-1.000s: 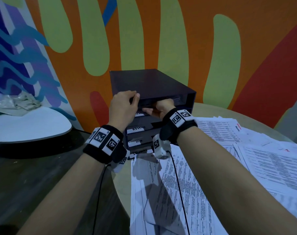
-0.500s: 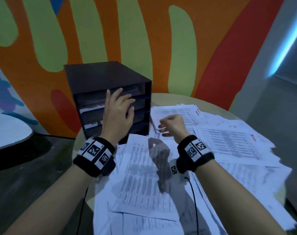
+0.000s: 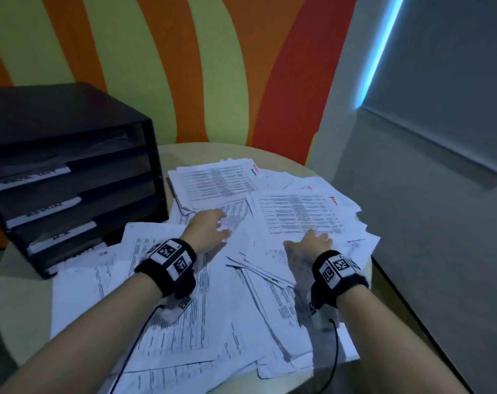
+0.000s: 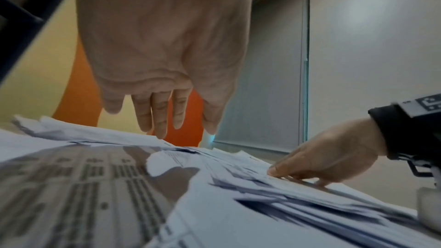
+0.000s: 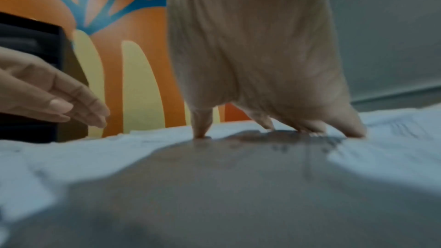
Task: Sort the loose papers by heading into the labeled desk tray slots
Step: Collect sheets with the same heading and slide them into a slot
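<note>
A black desk tray (image 3: 71, 177) with several labeled slots stands at the left of the round table. Loose printed papers (image 3: 219, 294) lie in a messy heap across the table; a few show red headings (image 3: 334, 199). My left hand (image 3: 210, 233) hovers flat just above the heap's middle, fingers straight and holding nothing (image 4: 162, 118). My right hand (image 3: 309, 245) rests on the sheet with the red heading (image 3: 298, 214), its fingertips (image 5: 355, 131) pressing down on the paper.
The round beige table (image 3: 23, 322) ends close on the right at a grey wall (image 3: 426, 223). An orange and green painted wall (image 3: 185, 66) stands behind the tray. Cables run from both wrist bands over the papers.
Both hands have left the tray's slots and moved right and down onto the paper heap. The view has swung right, so the tray now sits at the left.
</note>
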`<state>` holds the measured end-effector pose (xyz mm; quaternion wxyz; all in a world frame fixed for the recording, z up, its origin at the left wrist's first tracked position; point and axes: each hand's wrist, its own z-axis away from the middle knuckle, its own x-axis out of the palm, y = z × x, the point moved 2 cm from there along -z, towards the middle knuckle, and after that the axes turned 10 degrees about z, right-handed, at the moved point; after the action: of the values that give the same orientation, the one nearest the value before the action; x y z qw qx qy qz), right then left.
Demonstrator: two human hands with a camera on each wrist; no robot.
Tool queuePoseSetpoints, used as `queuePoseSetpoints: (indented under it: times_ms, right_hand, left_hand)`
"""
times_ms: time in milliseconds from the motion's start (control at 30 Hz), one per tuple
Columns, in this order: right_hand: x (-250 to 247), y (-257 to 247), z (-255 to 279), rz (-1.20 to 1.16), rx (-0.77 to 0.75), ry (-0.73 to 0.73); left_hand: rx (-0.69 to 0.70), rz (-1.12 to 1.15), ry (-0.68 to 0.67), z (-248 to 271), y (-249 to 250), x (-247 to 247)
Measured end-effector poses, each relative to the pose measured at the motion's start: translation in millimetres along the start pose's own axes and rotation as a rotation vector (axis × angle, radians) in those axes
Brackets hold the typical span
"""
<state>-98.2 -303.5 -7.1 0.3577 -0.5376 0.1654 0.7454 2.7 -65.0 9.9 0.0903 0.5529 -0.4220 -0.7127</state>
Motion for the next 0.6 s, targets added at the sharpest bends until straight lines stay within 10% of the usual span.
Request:
queuePoseSetpoints:
  times_ms: [267,600]
  right_hand:
    - [16,10,-11,0.076,-0.075,-0.050]
    - [20,9,-19,0.118,-0.069,-0.062]
  left_hand:
    - [-0.030,-0.296,-0.150,-30,22,42]
    - [-0.321,-0.254,-0.095,-8,-41,-53]
